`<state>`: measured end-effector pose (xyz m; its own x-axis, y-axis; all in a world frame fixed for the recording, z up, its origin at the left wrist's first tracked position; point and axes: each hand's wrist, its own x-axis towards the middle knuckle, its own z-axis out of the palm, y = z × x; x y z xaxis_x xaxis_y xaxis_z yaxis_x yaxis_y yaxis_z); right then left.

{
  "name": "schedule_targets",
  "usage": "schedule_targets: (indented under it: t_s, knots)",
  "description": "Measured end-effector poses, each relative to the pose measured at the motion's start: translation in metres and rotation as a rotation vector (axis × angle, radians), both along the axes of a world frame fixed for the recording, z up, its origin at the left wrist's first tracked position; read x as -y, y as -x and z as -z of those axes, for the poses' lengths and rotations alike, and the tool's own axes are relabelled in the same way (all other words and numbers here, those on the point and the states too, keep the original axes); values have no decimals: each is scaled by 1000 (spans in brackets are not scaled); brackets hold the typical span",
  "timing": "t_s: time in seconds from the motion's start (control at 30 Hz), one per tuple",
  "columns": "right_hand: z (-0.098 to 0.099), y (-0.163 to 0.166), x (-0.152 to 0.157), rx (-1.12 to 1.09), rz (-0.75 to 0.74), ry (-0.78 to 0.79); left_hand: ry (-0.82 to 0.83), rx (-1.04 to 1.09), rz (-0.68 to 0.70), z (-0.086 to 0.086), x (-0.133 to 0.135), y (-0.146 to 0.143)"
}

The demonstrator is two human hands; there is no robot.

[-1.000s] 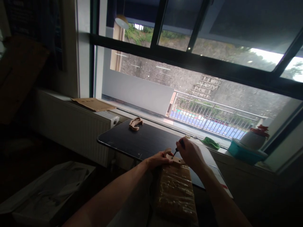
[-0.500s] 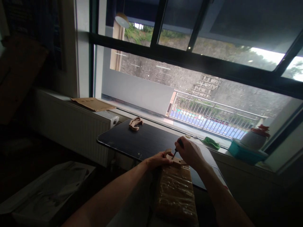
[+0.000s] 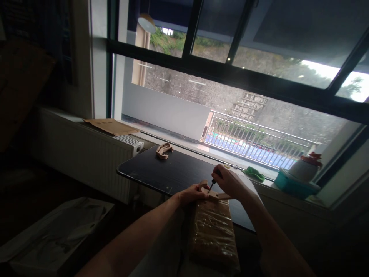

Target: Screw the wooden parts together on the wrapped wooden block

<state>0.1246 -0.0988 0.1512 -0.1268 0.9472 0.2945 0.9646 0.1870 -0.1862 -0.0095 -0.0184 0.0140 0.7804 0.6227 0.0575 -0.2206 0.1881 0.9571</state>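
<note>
Dark counter (image 3: 181, 169) set beside window (image 3: 173, 57), radiator (image 3: 83, 150) at left. Wooden piece (image 3: 213, 194) held at far end of wrapped block (image 3: 215, 229) by left hand (image 3: 190, 194), fingers clasped on it; screwdriver (image 3: 213, 182) grasped by right hand (image 3: 229, 182), tip at wood.

I see a dark surface (image 3: 147, 169), rounded at its near-left corner. Far left on it, curved wooden pieces (image 3: 162, 149), bunched together.

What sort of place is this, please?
Probably a room indoors, perhaps a home or workshop: there is a white metal radiator, a black round-cornered table and a wide dark-framed glass window.
</note>
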Motion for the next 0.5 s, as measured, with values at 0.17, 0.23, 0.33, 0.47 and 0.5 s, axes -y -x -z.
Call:
schedule_targets:
  t_s: [0.17,0.23,0.33,0.47,0.5]
  knots:
    - [0,3,0,32,30,-9,-27,0,-5,-1,0,0]
    - [2,6,-2,47,88,-44,-30,9,4,-1,0,0]
    - [3,8,-4,68,171,-64,-26,10,13,-1,-1,0]
    - [2,3,-2,71,165,-79,-21,3,2,1,-2,0]
    - [2,1,-1,69,145,-83,-17,2,2,2,-2,0]
